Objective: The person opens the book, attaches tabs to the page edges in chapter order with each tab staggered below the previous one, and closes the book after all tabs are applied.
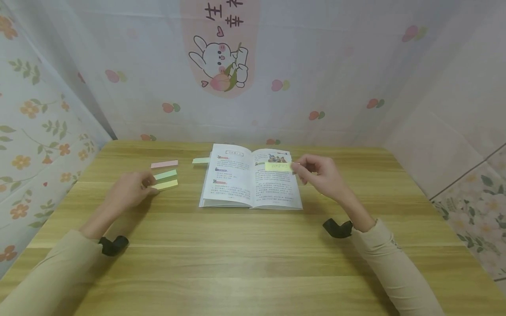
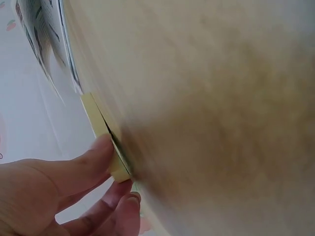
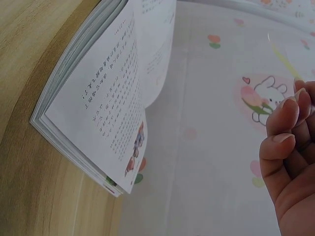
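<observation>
An open book (image 1: 272,188) with printed pages lies in the middle of the table. My right hand (image 1: 322,173) pinches one end of a yellow sticky note (image 1: 278,166) with handwriting, held above the right page. In the right wrist view that note (image 3: 286,61) shows as a thin strip, apart from the book. Left of the book, my left hand (image 1: 130,188) pinches a yellow sticky note pad (image 2: 92,110) between thumb and fingers, low over the table. Beside it in the head view is a green sticky note pad (image 1: 166,174), close to the fingertips.
A pink sticky note pad (image 1: 164,164) lies behind the green one. One pale green sticky note (image 1: 200,160) sticks out from the book's left edge. The wooden table (image 1: 229,254) meets a patterned cloth (image 1: 340,79) at the back. Dark wrist-worn devices sit at both cuffs.
</observation>
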`<state>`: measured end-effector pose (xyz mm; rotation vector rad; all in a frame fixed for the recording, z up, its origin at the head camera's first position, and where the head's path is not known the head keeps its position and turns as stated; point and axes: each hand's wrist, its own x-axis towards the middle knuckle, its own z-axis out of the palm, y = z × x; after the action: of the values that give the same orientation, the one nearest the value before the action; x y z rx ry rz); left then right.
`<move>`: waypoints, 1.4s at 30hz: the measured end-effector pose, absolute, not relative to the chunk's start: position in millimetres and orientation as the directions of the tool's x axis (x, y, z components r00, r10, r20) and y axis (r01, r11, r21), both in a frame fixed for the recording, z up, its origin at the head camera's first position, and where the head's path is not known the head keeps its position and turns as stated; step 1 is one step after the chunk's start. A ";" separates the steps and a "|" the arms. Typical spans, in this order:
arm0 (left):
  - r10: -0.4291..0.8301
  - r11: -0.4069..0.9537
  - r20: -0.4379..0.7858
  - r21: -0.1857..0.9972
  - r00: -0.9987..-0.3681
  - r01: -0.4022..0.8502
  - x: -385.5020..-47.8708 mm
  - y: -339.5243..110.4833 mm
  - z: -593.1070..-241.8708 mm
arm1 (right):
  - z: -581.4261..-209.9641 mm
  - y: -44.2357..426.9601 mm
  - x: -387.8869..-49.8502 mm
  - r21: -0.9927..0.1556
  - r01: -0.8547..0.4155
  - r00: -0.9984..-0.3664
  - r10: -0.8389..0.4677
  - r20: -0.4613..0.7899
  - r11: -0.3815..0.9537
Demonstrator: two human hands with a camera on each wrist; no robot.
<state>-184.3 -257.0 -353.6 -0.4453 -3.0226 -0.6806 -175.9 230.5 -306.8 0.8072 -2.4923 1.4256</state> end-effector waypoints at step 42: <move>0.225 0.860 0.163 0.430 -0.961 0.275 -171.5 -214.3 -322.1 | -305.1 241.5 -181.1 -0.765 -0.497 -0.861 -0.341 0.377 0.410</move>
<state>-171.5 -214.3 -322.1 -0.3945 -2.9259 -0.7007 -181.1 241.5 -305.1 0.7493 -2.4980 1.4400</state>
